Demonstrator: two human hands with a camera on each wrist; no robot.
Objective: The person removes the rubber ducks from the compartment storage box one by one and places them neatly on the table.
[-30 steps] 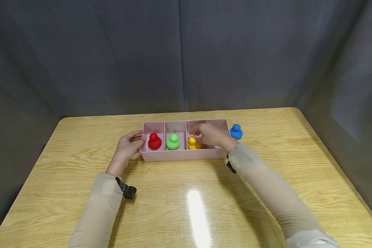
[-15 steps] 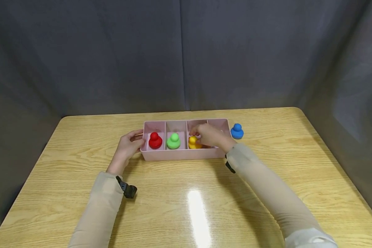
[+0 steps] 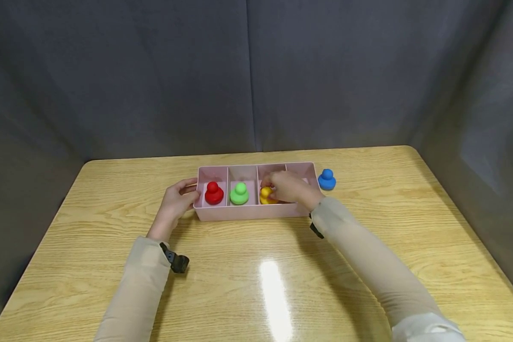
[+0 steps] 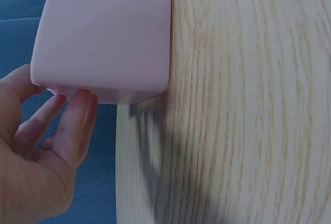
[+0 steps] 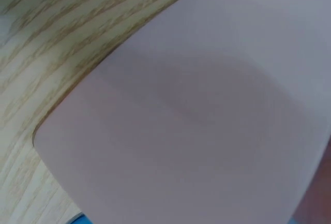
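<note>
A pink tray [image 3: 252, 213] with four compartments lies across the far middle of the table. From the left its compartments hold a red pawn [image 3: 213, 193], a green pawn [image 3: 239, 194] and a yellow pawn [image 3: 265, 195]. My right hand [image 3: 287, 187] reaches into the third compartment, its fingers curled round the yellow pawn and hiding part of it. My left hand [image 3: 176, 202] rests against the tray's left end; in the left wrist view its fingertips [image 4: 77, 102] touch the pink end wall [image 4: 103, 32]. A blue pawn [image 3: 327, 179] stands on the table just right of the tray.
The wooden table [image 3: 256, 285] has rounded far corners, and a grey curtain [image 3: 248, 76] hangs behind and beside it. The right wrist view shows only the tray's pink wall [image 5: 207, 131] and some wood grain [image 5: 46, 32]. The fourth compartment is mostly hidden by my right hand.
My right hand's fingers have settled lower round the yellow pawn. The left hand and the tray have stayed where they were.
</note>
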